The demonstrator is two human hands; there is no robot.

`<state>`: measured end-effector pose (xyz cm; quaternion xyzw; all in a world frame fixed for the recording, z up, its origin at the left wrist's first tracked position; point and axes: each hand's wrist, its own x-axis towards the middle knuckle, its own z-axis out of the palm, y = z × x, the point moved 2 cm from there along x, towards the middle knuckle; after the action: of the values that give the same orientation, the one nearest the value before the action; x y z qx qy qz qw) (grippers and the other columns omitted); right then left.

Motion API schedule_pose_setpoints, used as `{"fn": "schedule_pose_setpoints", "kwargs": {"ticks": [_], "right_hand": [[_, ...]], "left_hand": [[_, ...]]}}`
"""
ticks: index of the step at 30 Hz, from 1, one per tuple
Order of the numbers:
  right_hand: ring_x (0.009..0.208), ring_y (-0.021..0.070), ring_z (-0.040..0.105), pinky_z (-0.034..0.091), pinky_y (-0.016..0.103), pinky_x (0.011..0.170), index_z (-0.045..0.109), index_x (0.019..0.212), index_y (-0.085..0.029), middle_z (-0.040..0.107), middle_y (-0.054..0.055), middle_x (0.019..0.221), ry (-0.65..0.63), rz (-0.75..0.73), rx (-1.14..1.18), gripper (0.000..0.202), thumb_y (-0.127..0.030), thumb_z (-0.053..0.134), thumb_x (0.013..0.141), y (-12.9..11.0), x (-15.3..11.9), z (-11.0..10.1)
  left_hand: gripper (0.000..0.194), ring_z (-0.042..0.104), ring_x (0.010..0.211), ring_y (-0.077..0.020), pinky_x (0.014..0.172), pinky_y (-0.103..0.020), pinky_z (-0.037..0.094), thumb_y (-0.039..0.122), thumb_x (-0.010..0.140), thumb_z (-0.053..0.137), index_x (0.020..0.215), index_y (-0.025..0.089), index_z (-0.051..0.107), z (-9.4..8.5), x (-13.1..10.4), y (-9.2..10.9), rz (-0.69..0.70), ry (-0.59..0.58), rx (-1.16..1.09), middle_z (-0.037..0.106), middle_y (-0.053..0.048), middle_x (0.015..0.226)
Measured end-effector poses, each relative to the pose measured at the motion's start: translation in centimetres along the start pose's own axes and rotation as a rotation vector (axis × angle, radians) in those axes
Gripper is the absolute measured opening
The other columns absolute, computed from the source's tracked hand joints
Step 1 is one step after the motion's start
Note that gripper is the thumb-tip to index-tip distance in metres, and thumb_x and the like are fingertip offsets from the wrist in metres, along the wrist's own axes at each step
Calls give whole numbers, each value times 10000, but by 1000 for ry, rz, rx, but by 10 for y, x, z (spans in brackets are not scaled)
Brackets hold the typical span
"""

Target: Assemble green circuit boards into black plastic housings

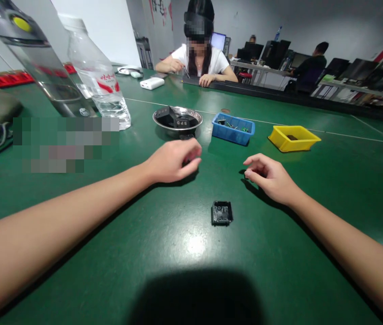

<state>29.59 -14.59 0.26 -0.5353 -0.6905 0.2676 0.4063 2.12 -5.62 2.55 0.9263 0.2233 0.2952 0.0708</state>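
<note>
A small square black plastic housing (pixel 221 213) lies on the green table, its hollow inside facing up. To its upper left, my left hand (pixel 178 160) hovers low over the table with fingers loosely curled and thumb apart; I see nothing in its grip. Just behind that hand, partly covered by it, is a small black piece (pixel 187 136). My right hand (pixel 268 176) is up and to the right of the housing, fingers bent and thumb separated from the index finger. No held object shows there, though its palm is shaded. Neither hand touches the housing.
Beyond my hands stand a metal bowl (pixel 178 131) of black parts, a blue bin (pixel 232 133) with small electronic pieces and a yellow bin (pixel 293 143). Two bottles, a tumbler (pixel 52 76) and a water bottle (pixel 101 85), stand left. Someone (pixel 200 58) works across the table.
</note>
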Motion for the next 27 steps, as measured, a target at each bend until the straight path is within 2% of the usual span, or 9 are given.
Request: {"fn": "schedule_pose_setpoints", "kwargs": {"ticks": [1, 3, 6, 8, 10, 14, 17, 23, 27], "right_hand": [[606, 128, 566, 435, 276, 587, 628, 996, -192, 649, -31, 717, 28, 12, 9, 249, -372, 710, 845, 5, 3, -4], [612, 141, 598, 469, 289, 598, 616, 968, -197, 657, -25, 702, 120, 37, 56, 284, -401, 729, 806, 15, 10, -11], [585, 145, 595, 464, 278, 545, 560, 975, -227, 646, -28, 701, 288, 69, 94, 327, -425, 726, 774, 28, 22, -21], [585, 158, 597, 423, 267, 484, 522, 1043, -248, 639, -19, 761, 386, 80, 85, 376, -425, 709, 769, 35, 32, -25], [620, 177, 615, 445, 289, 496, 517, 1149, -248, 641, 8, 864, 452, 93, 18, 459, -434, 699, 770, 39, 44, -27], [724, 202, 612, 555, 430, 760, 556, 1313, -233, 654, 77, 1089, 401, -2, -314, 632, -443, 751, 749, 40, 70, -22], [792, 250, 626, 528, 487, 885, 645, 1197, -211, 675, 93, 1025, 317, -38, -521, 527, -375, 779, 715, 41, 86, -15], [840, 296, 667, 524, 473, 854, 644, 1017, -217, 697, 77, 872, 306, -11, -555, 307, -336, 720, 744, 43, 86, -17], [862, 308, 686, 534, 463, 835, 634, 1019, -215, 716, 91, 889, 284, -31, -583, 288, -311, 676, 750, 38, 72, -16]], "left_hand": [[87, 559, 630, -152, 623, -287, 414, 276, 920, 558, 873, 203, 567, 6, -1, 9, 83, -149, -19, 611, 4, 726], [157, 573, 656, -156, 631, -283, 417, 287, 953, 541, 826, 199, 573, 14, -2, 22, 148, -295, -77, 631, -11, 750], [155, 569, 669, -158, 638, -279, 410, 283, 951, 561, 828, 192, 584, 18, -2, 28, 125, -302, -106, 635, -14, 759], [112, 550, 660, -153, 635, -274, 398, 242, 922, 586, 824, 188, 589, 19, -2, 25, 88, -296, -101, 628, -9, 754], [74, 538, 659, -150, 638, -271, 389, 213, 899, 603, 831, 185, 596, 18, -3, 21, 45, -282, -95, 624, -5, 756], [82, 532, 668, -148, 645, -272, 386, 215, 904, 610, 831, 180, 596, 18, -1, 18, 18, -286, -116, 615, -3, 759], [88, 529, 667, -147, 646, -274, 390, 217, 905, 607, 826, 180, 594, 19, -1, 20, 19, -291, -130, 611, -2, 758], [68, 513, 664, -142, 639, -271, 379, 217, 895, 596, 842, 174, 598, 18, -2, 13, 2, -266, -135, 594, -2, 757], [67, 517, 663, -138, 641, -265, 376, 220, 878, 586, 834, 171, 600, 15, -1, 5, -34, -263, -133, 605, -2, 758]]}}
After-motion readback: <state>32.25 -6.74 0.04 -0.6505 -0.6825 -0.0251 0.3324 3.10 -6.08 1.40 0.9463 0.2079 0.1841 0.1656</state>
